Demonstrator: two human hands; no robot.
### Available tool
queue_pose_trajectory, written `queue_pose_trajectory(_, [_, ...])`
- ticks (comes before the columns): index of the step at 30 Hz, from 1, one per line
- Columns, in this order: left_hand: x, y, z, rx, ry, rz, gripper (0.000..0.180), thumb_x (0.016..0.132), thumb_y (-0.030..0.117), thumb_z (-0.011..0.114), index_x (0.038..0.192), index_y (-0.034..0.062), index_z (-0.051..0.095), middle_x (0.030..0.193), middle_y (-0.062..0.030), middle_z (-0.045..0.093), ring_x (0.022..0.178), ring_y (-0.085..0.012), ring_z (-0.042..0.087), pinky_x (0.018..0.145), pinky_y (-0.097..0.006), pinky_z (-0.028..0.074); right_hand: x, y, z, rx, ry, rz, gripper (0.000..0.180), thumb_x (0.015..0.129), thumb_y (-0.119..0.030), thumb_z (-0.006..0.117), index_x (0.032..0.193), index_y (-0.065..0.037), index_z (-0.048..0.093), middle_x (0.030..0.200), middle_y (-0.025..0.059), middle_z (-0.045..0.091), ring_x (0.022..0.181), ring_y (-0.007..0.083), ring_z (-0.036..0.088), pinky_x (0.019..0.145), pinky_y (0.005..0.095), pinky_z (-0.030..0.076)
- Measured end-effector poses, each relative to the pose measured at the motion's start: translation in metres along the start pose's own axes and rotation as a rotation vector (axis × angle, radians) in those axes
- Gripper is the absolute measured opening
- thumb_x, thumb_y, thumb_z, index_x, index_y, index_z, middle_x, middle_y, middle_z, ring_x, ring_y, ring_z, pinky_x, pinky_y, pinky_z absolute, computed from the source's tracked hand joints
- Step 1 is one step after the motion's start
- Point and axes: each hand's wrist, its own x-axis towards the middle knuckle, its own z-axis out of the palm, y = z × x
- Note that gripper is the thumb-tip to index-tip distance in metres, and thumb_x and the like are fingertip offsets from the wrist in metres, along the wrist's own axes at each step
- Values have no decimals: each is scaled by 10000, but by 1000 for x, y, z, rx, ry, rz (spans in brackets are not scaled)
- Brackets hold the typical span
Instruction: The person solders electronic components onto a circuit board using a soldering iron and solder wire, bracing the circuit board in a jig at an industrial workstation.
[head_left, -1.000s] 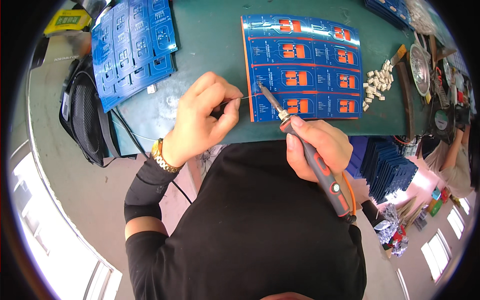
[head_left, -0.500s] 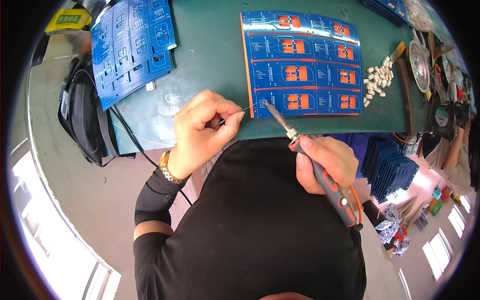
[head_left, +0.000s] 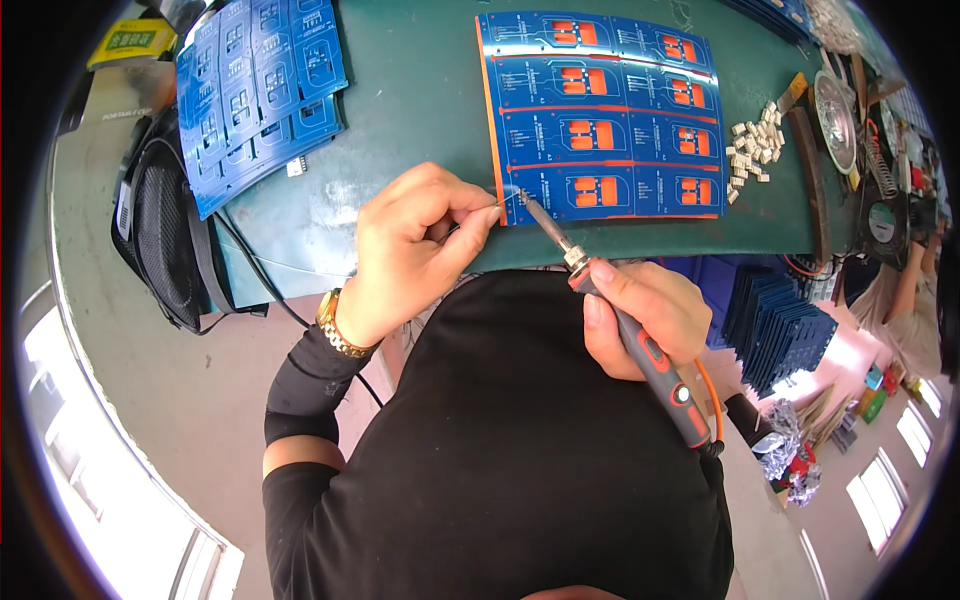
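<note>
A blue circuit board panel (head_left: 600, 130) with orange patches lies on the green bench. My right hand (head_left: 640, 315) grips a grey and orange soldering iron (head_left: 625, 315), whose metal tip touches the panel's near left corner. My left hand (head_left: 415, 250) pinches a thin solder wire (head_left: 492, 209) between thumb and fingers, its end meeting the iron's tip at that corner. A gold watch sits on my left wrist.
A second set of blue board panels (head_left: 260, 90) lies at the bench's far left. Several small white connectors (head_left: 752, 150) are heaped right of the panel. A black bag (head_left: 165, 240) hangs off the bench's left edge. Stacked blue boards (head_left: 785, 320) sit lower right, beside another person's arm (head_left: 900, 290).
Both hands have moved left along the panel's near edge. The iron's tip and the solder wire went from mid-edge to the near left corner.
</note>
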Motion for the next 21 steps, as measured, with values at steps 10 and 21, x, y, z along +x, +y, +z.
queue_pose_trajectory(10, [1, -4, 6, 44, -9, 125, 140, 729, -3, 766, 822, 24, 664, 768, -74, 612, 674, -211, 602, 577, -308, 477, 0, -6, -2, -2, -20, -14, 234, 739, 19, 643, 970, 61, 637, 714, 156, 673, 557, 221, 648, 529, 269, 511])
queue_pose_trajectory(21, [1, 2, 6, 148, -38, 173, 177, 692, -57, 775, 823, -10, 666, 749, -79, 591, 670, -189, 575, 583, -297, 456, -4, -9, -3, -22, -15, 26, 320, 703, -5, 691, 1019, 0, 646, 732, 79, 681, 543, 185, 623, 474, 273, 476])
